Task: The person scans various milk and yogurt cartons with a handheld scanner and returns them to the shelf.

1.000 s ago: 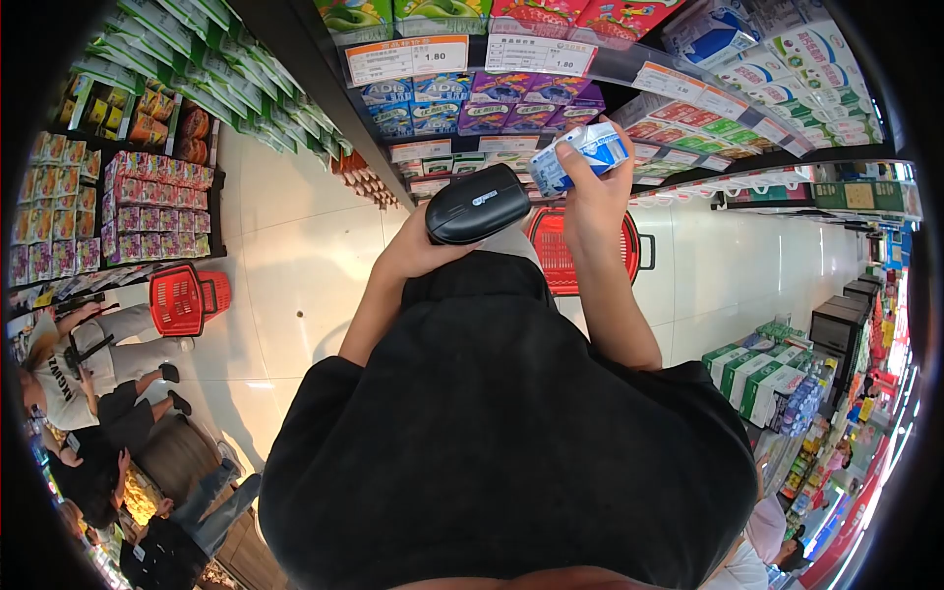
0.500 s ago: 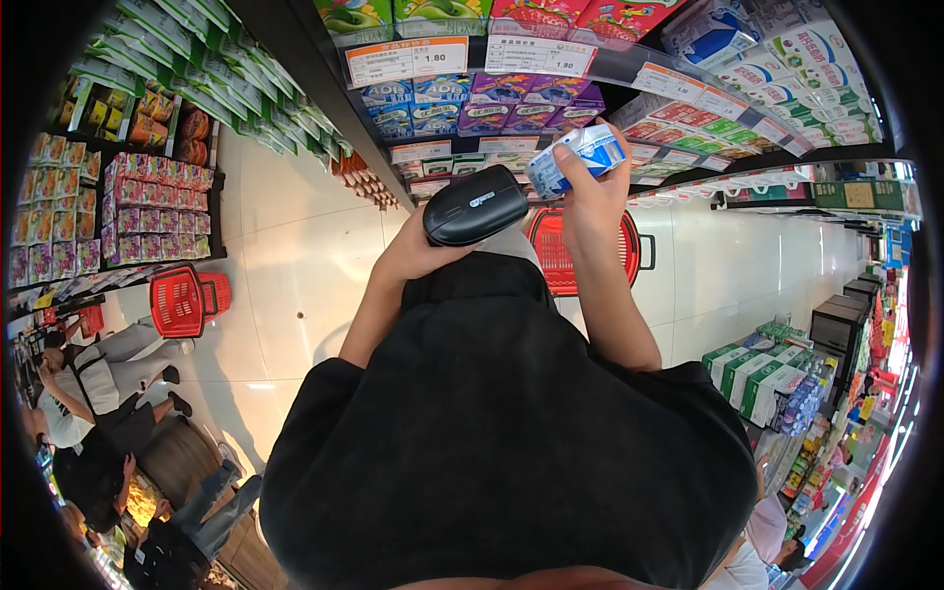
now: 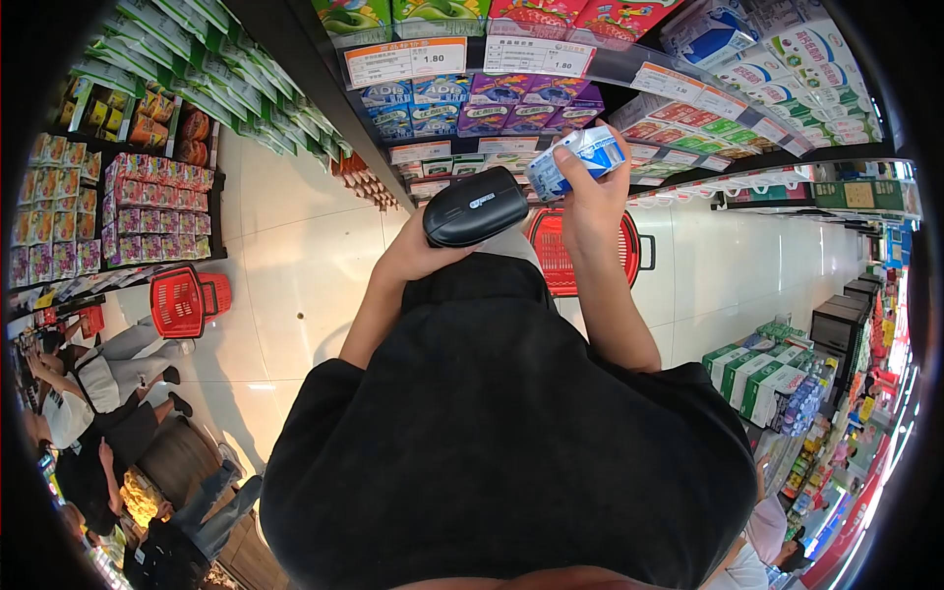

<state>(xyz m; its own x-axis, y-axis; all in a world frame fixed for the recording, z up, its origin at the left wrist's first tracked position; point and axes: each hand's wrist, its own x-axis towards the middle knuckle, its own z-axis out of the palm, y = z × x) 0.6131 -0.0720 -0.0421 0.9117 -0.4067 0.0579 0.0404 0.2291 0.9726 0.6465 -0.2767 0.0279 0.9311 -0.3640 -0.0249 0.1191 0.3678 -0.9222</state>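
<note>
left hand (image 3: 418, 251) clasps rounded matte-black barcode scanner (image 3: 476, 205) | right hand (image 3: 590, 197) grips small glossy blue-white boxy carton (image 3: 575, 159) | red plastic lattice basket (image 3: 551, 258) behind

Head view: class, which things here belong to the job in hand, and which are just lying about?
In the job:
black scanner, held in the left hand
small blue-and-white carton, held in the right hand

Lying about:
red basket on the floor beyond the hands
second red basket further left
price tags on the shelf edge
drink packs on the shelves
</note>
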